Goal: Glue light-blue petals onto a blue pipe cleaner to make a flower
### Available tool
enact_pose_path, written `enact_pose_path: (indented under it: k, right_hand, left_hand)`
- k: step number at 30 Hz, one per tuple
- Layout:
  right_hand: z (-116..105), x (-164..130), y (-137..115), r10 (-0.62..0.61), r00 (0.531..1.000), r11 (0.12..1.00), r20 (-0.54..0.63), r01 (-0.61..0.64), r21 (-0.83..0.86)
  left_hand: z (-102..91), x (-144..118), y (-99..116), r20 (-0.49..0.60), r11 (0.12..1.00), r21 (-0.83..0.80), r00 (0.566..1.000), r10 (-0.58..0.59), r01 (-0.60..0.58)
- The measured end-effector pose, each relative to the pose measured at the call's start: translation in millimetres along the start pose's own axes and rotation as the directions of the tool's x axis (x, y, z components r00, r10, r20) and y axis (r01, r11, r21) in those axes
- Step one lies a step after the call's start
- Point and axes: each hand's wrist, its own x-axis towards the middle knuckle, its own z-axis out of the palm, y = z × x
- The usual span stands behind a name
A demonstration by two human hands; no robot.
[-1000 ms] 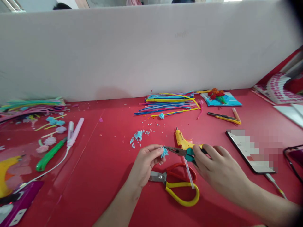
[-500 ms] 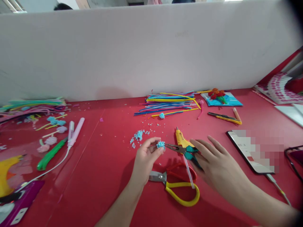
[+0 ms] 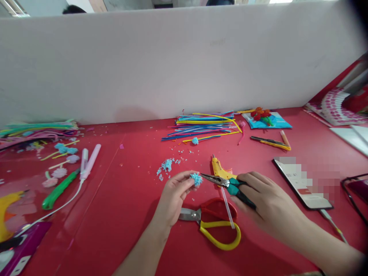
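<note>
Between the thumb and fingers of my left hand point(image 3: 172, 195) is a small fluffy blue pipe-cleaner flower point(image 3: 196, 179). My right hand point(image 3: 267, 195) grips needle-nose pliers point(image 3: 224, 182) with teal and black handles; their tips point left, close to the flower's right edge. Whether the tips touch it I cannot tell. Below the hands lie scissors point(image 3: 220, 234) with red and yellow handles. A yellow glue gun point(image 3: 219, 168) rests behind the pliers, its clear glue stick point(image 3: 228, 209) sticking out toward me. Blue fluff scraps point(image 3: 166, 165) are scattered left of the flower.
Pipe cleaners point(image 3: 204, 124) lie in a bundle by the white partition point(image 3: 161, 65). Another blue flower point(image 3: 195, 141) sits before them. At right are tweezers point(image 3: 267, 142) and a phone point(image 3: 301, 188) on a cable. A green-handled tool point(image 3: 60, 189) and a pink corded tool point(image 3: 90, 163) lie left.
The blue flower has turned in my left fingers and shows a more spread, star-like side. My right hand has shifted its hold on the pliers, fingers now curled more around the handles.
</note>
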Motion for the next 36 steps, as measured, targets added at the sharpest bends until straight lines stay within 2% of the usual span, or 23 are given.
enact_pose_path:
  k: [4, 9, 22, 26, 32, 36]
  right_hand:
    - [2.0, 0.3, -2.1, -0.027, 0.999, 0.998, -0.018, 0.026, -0.057]
    - [3.2, 1.4, -4.7, -0.057, 0.998, 0.989, -0.031, 0.053, -0.136]
    - [5.9, -0.1, -5.4, -0.105, 0.994, 0.981, -0.002, 0.104, -0.166]
    - [5.7, -2.0, -5.8, -0.108, 0.994, 0.979, -0.008, 0.105, -0.176]
    - [8.8, -2.4, -4.4, -0.15, 0.988, 0.969, -0.046, 0.138, -0.204]
    - [9.8, -3.5, -3.2, -0.133, 0.99, 0.979, -0.038, 0.126, -0.158]
  left_hand:
    - [1.9, -1.8, 0.9, 0.01, 0.997, 0.075, 1.0, -0.001, 0.0]
    - [4.1, -3.8, 3.6, -0.001, 0.996, 0.093, 1.0, 0.001, 0.0]
    - [5.8, -4.7, 5.4, 0.004, 0.995, 0.1, 1.0, 0.004, -0.004]
    - [5.8, -4.4, 5.2, 0.005, 0.999, 0.032, 1.0, -0.022, 0.022]
    - [1.2, -1.2, 1.1, 0.028, 0.98, -0.164, 0.994, -0.106, 0.109]
    - [-1.3, 0.0, -1.2, 0.049, 0.96, -0.238, 0.989, -0.141, 0.149]
